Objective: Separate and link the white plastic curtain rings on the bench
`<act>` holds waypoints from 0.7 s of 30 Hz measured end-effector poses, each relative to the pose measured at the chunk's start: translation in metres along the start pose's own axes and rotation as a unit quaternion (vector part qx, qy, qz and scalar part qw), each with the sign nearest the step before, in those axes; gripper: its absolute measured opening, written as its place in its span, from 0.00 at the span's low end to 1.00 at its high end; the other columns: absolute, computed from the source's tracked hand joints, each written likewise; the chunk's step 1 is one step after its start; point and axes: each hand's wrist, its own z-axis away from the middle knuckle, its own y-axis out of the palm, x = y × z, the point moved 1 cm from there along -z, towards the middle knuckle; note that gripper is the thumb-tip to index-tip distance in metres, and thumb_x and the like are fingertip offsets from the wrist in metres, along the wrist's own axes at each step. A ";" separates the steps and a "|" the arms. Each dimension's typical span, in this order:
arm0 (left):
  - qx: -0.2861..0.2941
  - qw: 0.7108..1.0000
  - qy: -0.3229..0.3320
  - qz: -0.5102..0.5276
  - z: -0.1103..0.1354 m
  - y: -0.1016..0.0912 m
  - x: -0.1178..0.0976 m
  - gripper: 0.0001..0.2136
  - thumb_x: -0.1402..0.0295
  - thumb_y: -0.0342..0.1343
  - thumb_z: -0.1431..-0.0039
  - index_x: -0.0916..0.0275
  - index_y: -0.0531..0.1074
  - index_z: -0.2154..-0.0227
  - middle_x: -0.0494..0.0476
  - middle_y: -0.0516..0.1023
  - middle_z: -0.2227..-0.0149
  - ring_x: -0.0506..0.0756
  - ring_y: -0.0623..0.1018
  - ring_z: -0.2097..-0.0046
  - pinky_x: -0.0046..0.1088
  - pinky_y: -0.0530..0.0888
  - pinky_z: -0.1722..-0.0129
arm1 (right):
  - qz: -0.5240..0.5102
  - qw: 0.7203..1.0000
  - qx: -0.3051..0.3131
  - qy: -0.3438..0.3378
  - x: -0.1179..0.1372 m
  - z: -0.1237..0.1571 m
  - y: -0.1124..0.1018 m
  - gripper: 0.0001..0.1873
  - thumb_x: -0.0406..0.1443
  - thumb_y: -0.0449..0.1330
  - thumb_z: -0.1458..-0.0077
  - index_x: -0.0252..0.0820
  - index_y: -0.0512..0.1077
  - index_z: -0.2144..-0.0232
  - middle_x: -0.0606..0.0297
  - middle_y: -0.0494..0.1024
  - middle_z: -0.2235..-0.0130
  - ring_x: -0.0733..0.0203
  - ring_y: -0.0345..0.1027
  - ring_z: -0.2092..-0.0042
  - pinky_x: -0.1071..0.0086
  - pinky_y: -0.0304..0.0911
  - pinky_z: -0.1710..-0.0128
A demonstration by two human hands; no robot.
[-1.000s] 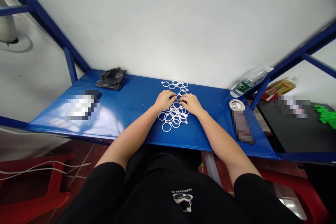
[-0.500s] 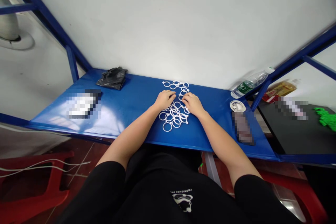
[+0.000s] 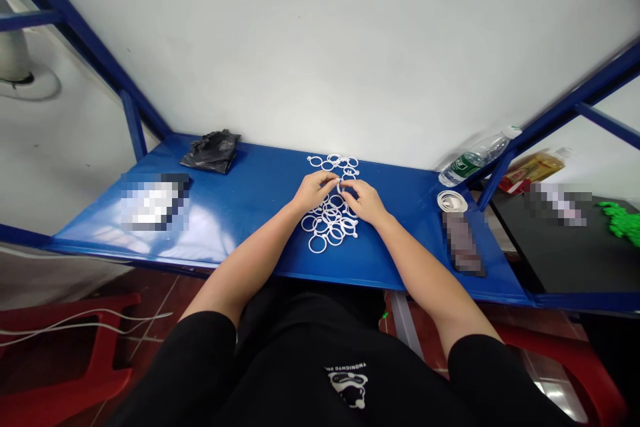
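Between my two hands, a white plastic ring [image 3: 340,187] is held up over the blue table [image 3: 240,207], seen nearly edge-on. My left hand [image 3: 315,190] pinches its upper left side with thumb and forefinger. From the other side, the fingers of my right hand [image 3: 364,199] close on the same ring. A heap of white rings [image 3: 327,227], several with small eyelets, lies just below my hands, overlapping and partly covered by them. More white rings [image 3: 334,161] lie beyond my fingers, towards the wall.
A crumpled black plastic bag [image 3: 213,150] lies at the back left, near a blurred item [image 3: 156,201]. On the right are a leaning water bottle [image 3: 475,157], a white coiled strap [image 3: 452,201] and a blurred dark object [image 3: 463,243]. Blue frame bars [image 3: 133,123] flank the table.
My hands have come closer together, the right one moving left. A white ring is now raised between my fingertips.
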 end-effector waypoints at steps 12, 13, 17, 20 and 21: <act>0.034 0.999 0.010 -0.006 0.003 0.005 -0.011 0.09 0.59 0.64 0.32 0.55 0.86 0.61 0.54 0.88 0.60 0.55 0.86 0.59 0.31 0.81 0.55 | 0.018 0.998 -0.045 0.025 0.000 0.001 -0.001 0.14 0.41 0.56 0.30 0.48 0.82 0.56 0.61 0.86 0.57 0.53 0.80 0.55 0.61 0.74 0.51; 0.032 0.999 0.001 0.007 0.003 0.005 -0.011 0.09 0.58 0.65 0.33 0.55 0.86 0.61 0.54 0.88 0.60 0.56 0.86 0.59 0.31 0.81 0.55 | 0.022 0.998 -0.045 0.026 0.000 0.001 -0.002 0.14 0.40 0.56 0.30 0.48 0.82 0.57 0.62 0.86 0.57 0.54 0.80 0.56 0.61 0.74 0.52; 0.046 0.998 -0.011 0.051 0.004 0.005 -0.009 0.09 0.60 0.66 0.34 0.56 0.86 0.59 0.55 0.88 0.59 0.56 0.86 0.59 0.33 0.82 0.54 | 0.026 0.998 -0.047 0.035 0.000 0.001 -0.002 0.14 0.42 0.57 0.30 0.49 0.82 0.57 0.62 0.86 0.58 0.53 0.80 0.57 0.62 0.73 0.54; 0.061 0.997 -0.004 0.056 0.003 0.003 -0.008 0.07 0.62 0.66 0.35 0.56 0.86 0.59 0.55 0.88 0.59 0.56 0.86 0.58 0.33 0.82 0.53 | 0.025 0.999 -0.036 0.030 0.000 0.001 -0.003 0.14 0.42 0.56 0.29 0.49 0.82 0.57 0.62 0.86 0.58 0.53 0.80 0.56 0.62 0.73 0.53; 0.062 0.997 -0.002 0.055 0.003 0.002 -0.007 0.06 0.63 0.66 0.35 0.56 0.86 0.60 0.55 0.88 0.58 0.56 0.86 0.58 0.33 0.82 0.54 | 0.025 0.999 -0.034 0.027 0.000 0.001 -0.003 0.14 0.42 0.56 0.29 0.49 0.82 0.57 0.62 0.86 0.58 0.53 0.80 0.56 0.62 0.72 0.53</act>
